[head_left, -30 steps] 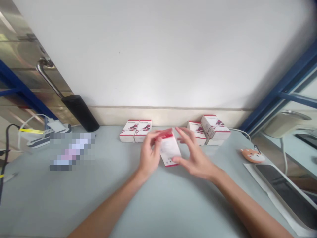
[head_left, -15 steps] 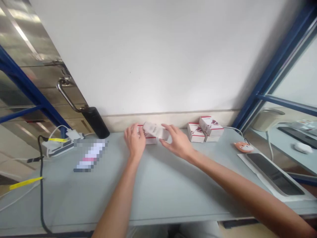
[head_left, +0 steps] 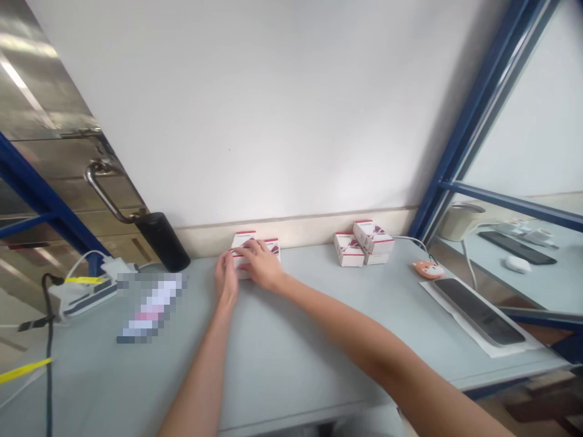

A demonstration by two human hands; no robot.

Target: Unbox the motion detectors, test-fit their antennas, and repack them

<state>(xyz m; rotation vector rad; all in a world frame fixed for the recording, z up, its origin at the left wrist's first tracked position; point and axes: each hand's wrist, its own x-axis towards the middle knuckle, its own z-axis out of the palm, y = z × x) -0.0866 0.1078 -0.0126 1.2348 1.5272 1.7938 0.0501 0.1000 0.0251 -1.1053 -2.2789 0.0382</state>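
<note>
A small group of red-and-white boxes [head_left: 262, 244] stands against the wall's skirting at the back of the pale grey table [head_left: 291, 340]. My right hand [head_left: 260, 266] lies over the top box of this group, its fingers curled across it. My left hand [head_left: 225, 280] stands edge-on against the left side of the same boxes, fingers straight and together, holding nothing. A second pile of three such boxes [head_left: 363, 243] sits further right along the wall, apart from both hands.
A black cylinder [head_left: 160, 240] leans at the back left beside a white power strip [head_left: 86, 291] with cables. An orange animal-shaped item [head_left: 427, 269] and a dark keyboard [head_left: 478, 311] on white paper lie at the right. Blue frame posts rise at both sides.
The box I held up in both hands has travelled back and left to the boxes by the wall. Both hands now rest on that group, and my view has shifted right.
</note>
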